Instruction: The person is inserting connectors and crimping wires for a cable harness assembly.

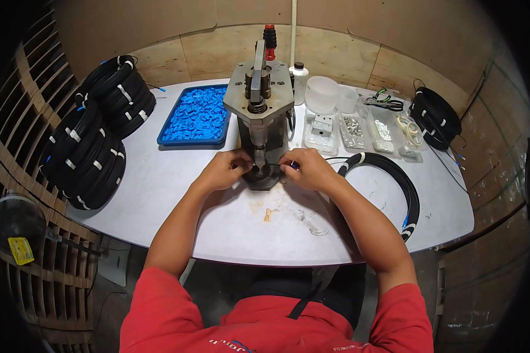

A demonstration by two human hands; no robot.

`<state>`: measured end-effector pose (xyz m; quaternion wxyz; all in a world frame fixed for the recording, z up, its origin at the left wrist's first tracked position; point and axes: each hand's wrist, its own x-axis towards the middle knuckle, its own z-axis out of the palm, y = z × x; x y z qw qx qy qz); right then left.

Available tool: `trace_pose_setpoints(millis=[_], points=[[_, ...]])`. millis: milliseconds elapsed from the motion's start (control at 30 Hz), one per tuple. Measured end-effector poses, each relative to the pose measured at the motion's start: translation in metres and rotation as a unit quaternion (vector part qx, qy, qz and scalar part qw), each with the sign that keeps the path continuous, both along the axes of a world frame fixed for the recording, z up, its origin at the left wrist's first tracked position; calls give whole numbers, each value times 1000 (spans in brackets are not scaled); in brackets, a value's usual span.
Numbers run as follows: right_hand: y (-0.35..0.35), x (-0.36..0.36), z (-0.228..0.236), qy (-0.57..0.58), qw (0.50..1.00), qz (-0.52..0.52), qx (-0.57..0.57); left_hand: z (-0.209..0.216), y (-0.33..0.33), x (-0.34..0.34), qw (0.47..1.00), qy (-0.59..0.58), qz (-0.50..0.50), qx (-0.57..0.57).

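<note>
A grey metal bench press (259, 94) with a lever arm on top stands at the middle of the table. My left hand (232, 167) is closed in a pinch at the left of its lower jaws; what the fingertips hold is too small to make out. On the other side my right hand (306, 169) pinches a thin black cable (334, 157), with a bit of dark blue at the fingers. A short stretch of it runs into the press between my hands. The cable leads back to a black coil (411, 188) bound with white tape, lying beside my right forearm.
A blue tray (166, 132) full of small blue pieces sits left of the press. Clear boxes of small parts (353, 132), a white bottle (298, 82) and green-handled pliers (384, 99) stand at the right. Cable coils are stacked far left (88, 159) and far right (436, 117).
</note>
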<state>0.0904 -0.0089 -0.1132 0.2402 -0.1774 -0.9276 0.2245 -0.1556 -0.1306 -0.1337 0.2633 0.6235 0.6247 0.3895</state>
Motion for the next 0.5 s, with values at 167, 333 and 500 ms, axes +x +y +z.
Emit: trace_pose_setpoints(millis=[167,333,500], points=[[-3,-3,-6,10,998,-4,63,1,-4,2,997,59,13,49],[-2,-4,-13,16,994,-21,106,7,-4,7,998,61,22,23],[-8,-7,-15,17,993,-30,112,13,-9,10,998,62,26,4]])
